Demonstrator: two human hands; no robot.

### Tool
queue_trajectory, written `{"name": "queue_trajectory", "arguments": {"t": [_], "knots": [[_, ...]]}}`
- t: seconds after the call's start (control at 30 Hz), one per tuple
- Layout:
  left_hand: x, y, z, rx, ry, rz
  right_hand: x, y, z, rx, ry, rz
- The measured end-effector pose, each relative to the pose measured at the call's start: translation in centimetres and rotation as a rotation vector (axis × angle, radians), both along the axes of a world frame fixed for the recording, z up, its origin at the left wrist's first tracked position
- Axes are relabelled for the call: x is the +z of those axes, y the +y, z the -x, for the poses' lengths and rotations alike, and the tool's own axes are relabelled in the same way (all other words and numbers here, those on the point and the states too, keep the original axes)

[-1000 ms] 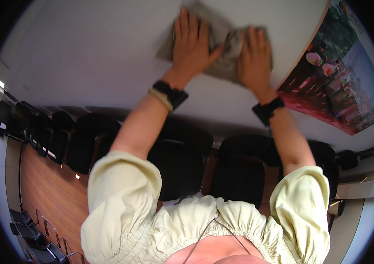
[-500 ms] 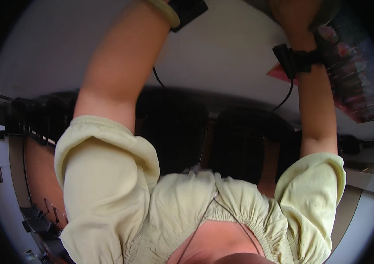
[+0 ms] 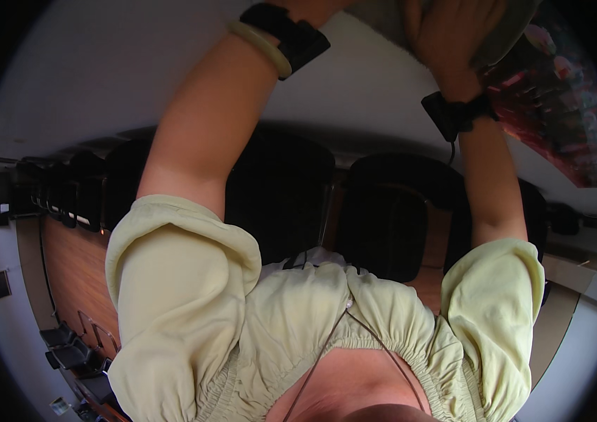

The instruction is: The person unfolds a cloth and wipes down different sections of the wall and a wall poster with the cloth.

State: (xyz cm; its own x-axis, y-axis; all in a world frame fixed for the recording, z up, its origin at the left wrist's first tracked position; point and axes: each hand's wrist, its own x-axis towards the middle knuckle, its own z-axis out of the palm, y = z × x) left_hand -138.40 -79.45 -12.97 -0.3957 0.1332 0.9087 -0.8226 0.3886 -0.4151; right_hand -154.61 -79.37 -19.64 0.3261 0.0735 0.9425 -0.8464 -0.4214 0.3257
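Note:
At the top edge my left hand point(image 3: 318, 10) shows only in part, its fingers cut off by the frame. It is beside a grey, cloth-like piece point(image 3: 383, 24) on the pale table. My right hand point(image 3: 453, 39) lies over that same piece, back upward, fingers stretched out and the thumb apart. The piece's full shape runs out of view, so I cannot tell what it is. Each wrist carries a black strapped device, and a pale bangle point(image 3: 260, 48) circles the left one.
The pale table point(image 3: 355, 91) spreads beneath both arms. A red, flower-patterned sheet point(image 3: 559, 112) lies at the right. Black chairs point(image 3: 383, 225) stand along the near edge over a brown floor point(image 3: 80, 274). A cable point(image 3: 452, 153) hangs from the right wrist device.
Both forearms have shifted lower in the picture, so more of each hand and the grey piece shows. My right hand has moved slightly left; the left forearm has shifted slightly right.

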Motion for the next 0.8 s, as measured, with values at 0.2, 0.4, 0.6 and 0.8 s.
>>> {"name": "queue_trajectory", "arguments": {"t": [0.2,0.4,0.6,0.8], "knots": [[-4.3,1.8,-0.1,0.065,0.016,-0.221,-3.6,1.6,0.4,-0.108,0.064,-0.21],[-11.0,2.5,-0.6,0.154,0.003,-0.244,-10.2,1.8,0.7,0.073,0.08,-0.368],[-18.3,1.9,-0.1,0.367,-0.088,-0.189,-17.1,1.8,3.5,0.09,0.19,-0.372],[-25.8,2.9,-1.0,0.196,-0.044,-0.26,-18.3,5.1,4.6,0.358,0.333,-0.873]]}}
